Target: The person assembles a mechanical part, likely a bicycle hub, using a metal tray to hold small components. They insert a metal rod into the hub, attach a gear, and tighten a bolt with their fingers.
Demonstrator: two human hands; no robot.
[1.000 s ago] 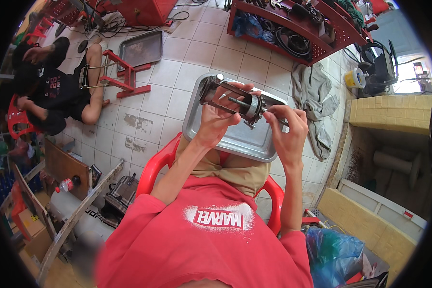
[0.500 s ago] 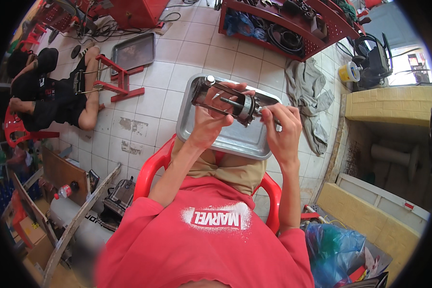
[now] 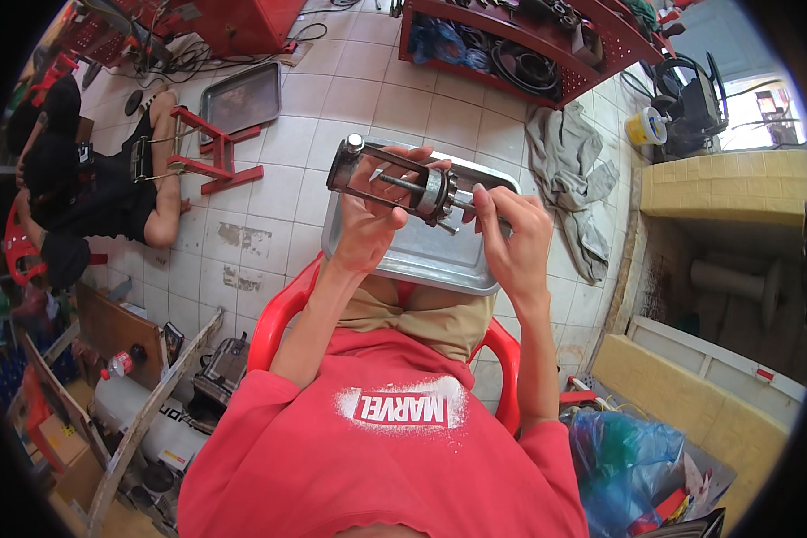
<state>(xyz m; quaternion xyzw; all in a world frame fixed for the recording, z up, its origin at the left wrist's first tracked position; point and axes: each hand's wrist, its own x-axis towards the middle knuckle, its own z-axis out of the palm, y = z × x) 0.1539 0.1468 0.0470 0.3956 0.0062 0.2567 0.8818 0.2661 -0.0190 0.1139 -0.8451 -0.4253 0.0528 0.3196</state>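
Now the left hand (image 3: 370,229) grips a two-bar metal assembly (image 3: 432,194) above the tray (image 3: 439,255); the right hand (image 3: 520,238) pinches its right-end shaft (image 3: 462,200).

Tiled floor (image 3: 354,108) bears grey cloth (image 3: 571,161) and, seemingly, the far tray (image 3: 242,95)

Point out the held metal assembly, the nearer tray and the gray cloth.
Metal assembly (image 3: 432,191): head view, its round body.
Nearer tray (image 3: 426,257): head view, bare inner floor.
Gray cloth (image 3: 570,166): head view, folds mid-length.
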